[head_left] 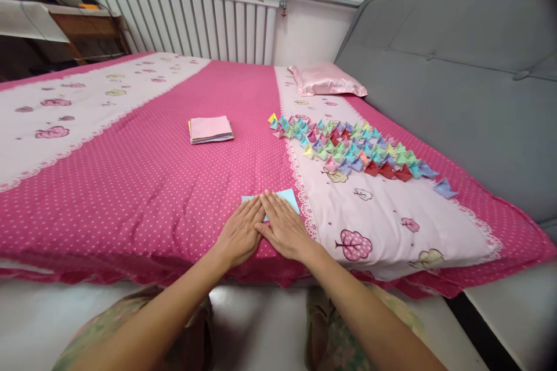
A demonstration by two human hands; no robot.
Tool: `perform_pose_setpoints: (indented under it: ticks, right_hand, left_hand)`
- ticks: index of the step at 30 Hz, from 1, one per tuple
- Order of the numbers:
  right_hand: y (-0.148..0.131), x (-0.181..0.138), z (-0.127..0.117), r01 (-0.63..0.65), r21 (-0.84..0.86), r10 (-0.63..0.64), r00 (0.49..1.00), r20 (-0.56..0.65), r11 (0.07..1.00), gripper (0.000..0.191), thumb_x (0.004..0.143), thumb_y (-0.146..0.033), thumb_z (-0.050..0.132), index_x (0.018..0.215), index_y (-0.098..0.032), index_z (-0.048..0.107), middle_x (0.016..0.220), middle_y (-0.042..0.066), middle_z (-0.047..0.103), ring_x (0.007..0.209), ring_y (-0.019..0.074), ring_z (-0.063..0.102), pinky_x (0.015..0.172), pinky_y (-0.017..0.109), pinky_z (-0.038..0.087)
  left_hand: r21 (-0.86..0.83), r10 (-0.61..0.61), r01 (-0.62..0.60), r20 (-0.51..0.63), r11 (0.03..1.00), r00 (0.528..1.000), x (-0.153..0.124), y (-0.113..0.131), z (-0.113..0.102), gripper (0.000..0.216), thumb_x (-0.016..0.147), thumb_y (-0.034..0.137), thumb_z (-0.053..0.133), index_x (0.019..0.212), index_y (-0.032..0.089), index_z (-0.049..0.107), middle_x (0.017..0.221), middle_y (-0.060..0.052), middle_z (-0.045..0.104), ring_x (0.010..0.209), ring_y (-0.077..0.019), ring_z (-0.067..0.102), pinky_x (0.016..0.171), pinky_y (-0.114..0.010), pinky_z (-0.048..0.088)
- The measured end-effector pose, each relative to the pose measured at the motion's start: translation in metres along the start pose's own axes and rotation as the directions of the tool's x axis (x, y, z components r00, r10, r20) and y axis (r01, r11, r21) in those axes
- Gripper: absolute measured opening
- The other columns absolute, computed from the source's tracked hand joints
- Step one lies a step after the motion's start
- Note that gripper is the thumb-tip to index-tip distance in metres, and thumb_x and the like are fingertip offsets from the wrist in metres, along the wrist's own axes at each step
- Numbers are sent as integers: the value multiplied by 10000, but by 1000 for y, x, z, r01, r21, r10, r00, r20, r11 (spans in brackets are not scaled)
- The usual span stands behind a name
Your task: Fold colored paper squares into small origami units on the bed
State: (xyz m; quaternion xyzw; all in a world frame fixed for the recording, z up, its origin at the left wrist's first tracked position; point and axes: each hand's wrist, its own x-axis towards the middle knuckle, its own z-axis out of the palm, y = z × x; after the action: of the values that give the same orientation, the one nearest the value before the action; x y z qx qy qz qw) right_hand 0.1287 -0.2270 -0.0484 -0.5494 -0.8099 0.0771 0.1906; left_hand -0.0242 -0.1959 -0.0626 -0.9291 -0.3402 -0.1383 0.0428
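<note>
A light blue sheet of paper lies on the pink dotted bedspread near the bed's front edge. My left hand rests flat on its left part, fingers stretched out and pointing away from me. Beside it my right hand lies flat on the paper too, its fingertips meeting those of the left. Both hands cover much of the sheet, so any crease under them is hidden. Farther back and to the left sits a stack of coloured paper, pink on top.
Many small folded paper boats in several colours stand in rows at the right on the bedspread. A pink pillow lies behind them, by the grey headboard. A white radiator runs along the wall.
</note>
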Motion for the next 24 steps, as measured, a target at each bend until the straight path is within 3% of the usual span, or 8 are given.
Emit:
perform_pose_setpoints:
  ticks: [9,24]
  right_hand:
    - [8,-4,3,-71,-63,71,997,-4,995,720,812,-591,224,1351,-115,200,1421,95,188,1310,236,103,1059,416,96]
    - [35,-12,-6,-155,-113,160,986,42,981,787,780,-609,291,1354,-86,164,1420,141,157,1308,251,109,1044,439,111]
  left_hand:
    - [21,-104,104,-27,994,994,-4,7,-2,549,831,323,339,1308,57,280,1369,-164,286,1276,-252,201,1042,-418,183]
    - [64,-252,253,-32,965,967,-11,7,-10,808,760,617,310,1291,9,296,1328,-217,334,1256,-306,238,1031,-451,148]
